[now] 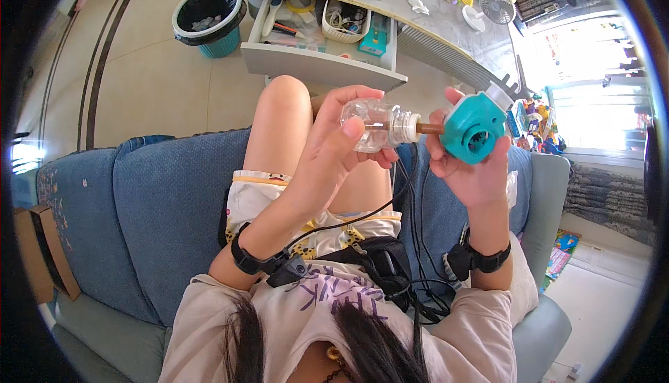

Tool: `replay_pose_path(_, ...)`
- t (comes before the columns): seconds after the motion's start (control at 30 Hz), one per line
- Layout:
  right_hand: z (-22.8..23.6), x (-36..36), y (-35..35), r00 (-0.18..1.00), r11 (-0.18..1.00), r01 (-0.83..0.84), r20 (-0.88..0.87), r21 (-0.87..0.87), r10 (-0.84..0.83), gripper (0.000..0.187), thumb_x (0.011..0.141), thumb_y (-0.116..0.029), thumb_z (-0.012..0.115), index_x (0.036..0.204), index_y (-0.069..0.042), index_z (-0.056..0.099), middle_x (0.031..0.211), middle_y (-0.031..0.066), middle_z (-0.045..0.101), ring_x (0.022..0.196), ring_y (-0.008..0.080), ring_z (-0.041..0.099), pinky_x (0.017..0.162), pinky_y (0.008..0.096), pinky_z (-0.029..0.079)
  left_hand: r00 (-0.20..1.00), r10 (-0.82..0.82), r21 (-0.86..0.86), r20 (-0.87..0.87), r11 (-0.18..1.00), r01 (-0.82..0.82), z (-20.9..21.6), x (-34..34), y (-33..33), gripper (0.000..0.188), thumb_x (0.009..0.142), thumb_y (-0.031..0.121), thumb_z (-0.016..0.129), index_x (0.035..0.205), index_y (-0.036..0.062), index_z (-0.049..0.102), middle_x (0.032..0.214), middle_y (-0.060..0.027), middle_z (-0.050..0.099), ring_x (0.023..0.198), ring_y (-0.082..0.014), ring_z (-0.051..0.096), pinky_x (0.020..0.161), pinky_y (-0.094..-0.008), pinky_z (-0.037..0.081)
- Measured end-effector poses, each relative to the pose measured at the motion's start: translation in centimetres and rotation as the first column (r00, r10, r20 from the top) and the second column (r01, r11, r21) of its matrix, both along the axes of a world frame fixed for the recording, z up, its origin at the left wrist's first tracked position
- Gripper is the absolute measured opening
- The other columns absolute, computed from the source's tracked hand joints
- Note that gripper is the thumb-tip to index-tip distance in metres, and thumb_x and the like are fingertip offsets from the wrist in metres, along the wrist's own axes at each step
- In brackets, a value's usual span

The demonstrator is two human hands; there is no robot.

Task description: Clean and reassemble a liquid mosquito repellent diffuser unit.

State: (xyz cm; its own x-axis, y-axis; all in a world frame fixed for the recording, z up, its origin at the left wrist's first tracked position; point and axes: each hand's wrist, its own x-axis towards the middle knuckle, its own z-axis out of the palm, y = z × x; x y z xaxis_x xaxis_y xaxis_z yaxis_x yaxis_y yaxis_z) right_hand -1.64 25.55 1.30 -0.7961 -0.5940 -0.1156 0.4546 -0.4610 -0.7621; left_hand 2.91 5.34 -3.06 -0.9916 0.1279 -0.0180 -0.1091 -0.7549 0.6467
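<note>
My left hand (327, 143) is closed around a small clear bottle (376, 113), thumb on its near side. The bottle lies on its side, with a white collar and a brown wick-like rod (429, 128) pointing right. My right hand (477, 180) grips a teal plug-in vaporizer (460, 120), a rounded body with a round opening facing me and a pale end at upper right. The rod's tip meets or overlaps the vaporizer's left side; I cannot tell whether it is inserted. Both things are held up above my lap.
Ahead, an open drawer (313, 63) holds a white basket (345, 22) and a teal box (374, 35). Crumpled tissues and a small fan (496, 7) stand on the desk (446, 28). A lined bin (209, 17) is at far left. Black cables (418, 244) hang beside my right forearm over the blue sofa (181, 216).
</note>
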Motion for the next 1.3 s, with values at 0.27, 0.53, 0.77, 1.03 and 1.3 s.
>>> replay_pose_path(0.27,0.8,1.2,-0.6,0.989,0.989,0.088,-0.127,0.120,-0.073,0.090,0.068,-0.061,0.066,0.130,-0.004,0.034,0.105,0.0160,0.052,0.078,0.0226,0.058,0.062,0.0312,0.049,0.915,-0.268,0.239,-0.302,0.908,0.345,2.1,2.5,-2.0,0.058,0.086,0.046,0.051,0.123,0.0030,0.035,0.109,-0.0137,0.051,0.087,-0.0203,0.058,0.076,-0.0326,0.047)
replay_pose_path(0.53,0.4,1.7,-0.5,0.981,0.967,0.151,-0.149,0.205,-0.121,0.094,0.065,-0.065,0.065,0.131,-0.006,0.035,0.103,0.0160,0.053,0.075,0.0224,0.058,0.060,0.0310,0.050,0.925,-0.094,0.513,-0.369,0.809,0.287,5.1,4.8,-0.6,0.065,0.082,0.051,0.057,0.106,-0.0086,0.044,0.079,-0.0252,0.053,0.068,-0.0294,0.058,0.053,-0.0339,0.050)
replay_pose_path(0.77,0.5,1.7,-0.6,0.983,0.972,0.141,-0.147,0.188,-0.114,0.095,0.066,-0.068,0.062,0.132,-0.005,0.033,0.105,0.0160,0.053,0.075,0.0223,0.058,0.060,0.0309,0.049,0.896,-0.128,0.527,-0.426,0.769,0.361,5.6,4.8,-0.7,0.066,0.083,0.047,0.056,0.108,-0.0128,0.045,0.082,-0.0279,0.052,0.067,-0.0280,0.055,0.056,-0.0319,0.049)
replay_pose_path(1.03,1.0,2.0,-1.2,0.977,0.927,0.186,-0.161,0.327,-0.139,0.096,0.062,-0.070,0.063,0.130,-0.008,0.040,0.098,0.0100,0.050,0.069,0.0177,0.050,0.052,0.0283,0.041,0.903,-0.096,0.532,-0.418,0.780,0.329,6.2,5.3,-0.3,0.066,0.082,0.047,0.057,0.109,-0.0113,0.046,0.085,-0.0305,0.053,0.065,-0.0265,0.054,0.058,-0.0303,0.048)
replay_pose_path(1.3,1.2,2.0,-1.1,0.981,0.923,0.174,-0.146,0.344,-0.130,0.097,0.062,-0.072,0.061,0.131,-0.007,0.039,0.100,0.0106,0.050,0.070,0.0175,0.052,0.054,0.0278,0.043,0.900,-0.104,0.507,-0.423,0.796,0.330,5.9,4.7,-0.2,0.066,0.082,0.049,0.057,0.109,-0.0101,0.045,0.083,-0.0303,0.054,0.064,-0.0273,0.055,0.056,-0.0315,0.049)
